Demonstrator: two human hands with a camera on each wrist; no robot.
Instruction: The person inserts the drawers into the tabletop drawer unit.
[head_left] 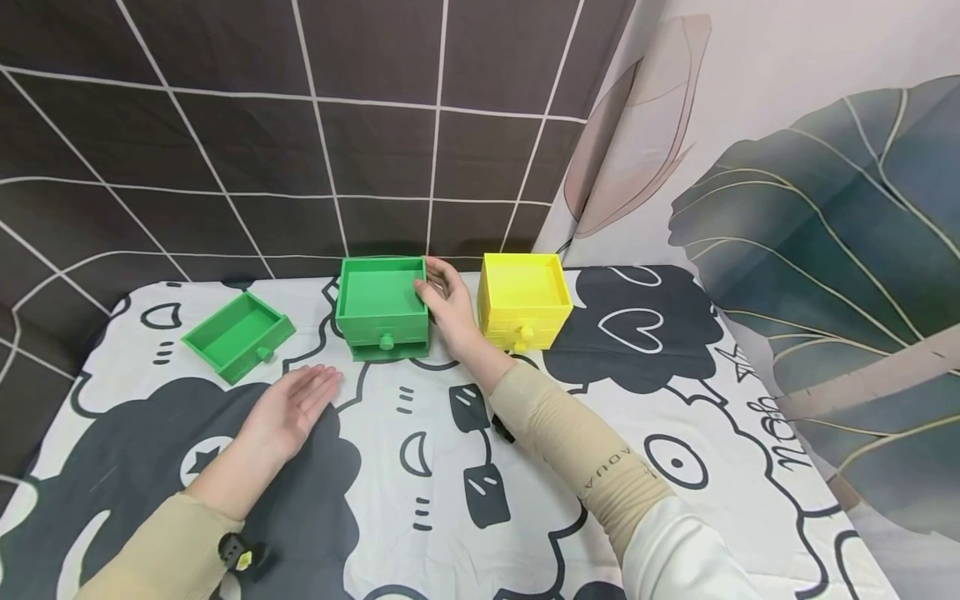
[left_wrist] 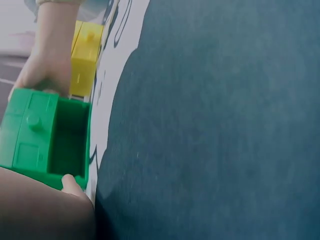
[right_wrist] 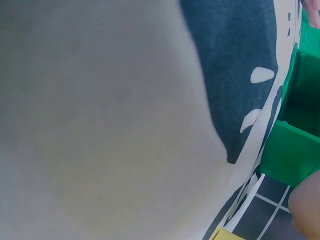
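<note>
Green boxes (head_left: 382, 307), a yellow box (head_left: 522, 298), black-and-white patterned cloth (head_left: 450, 467).

You have two green boxes (head_left: 382, 308) (head_left: 238, 335), one yellow box (head_left: 523, 300), and two hands (head_left: 288, 408) (head_left: 447, 302) in view.

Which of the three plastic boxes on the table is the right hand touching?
The green plastic drawer cabinet in the middle: the right hand grips its right wall. The yellow plastic cabinet and loose green plastic drawer stand untouched.
</note>
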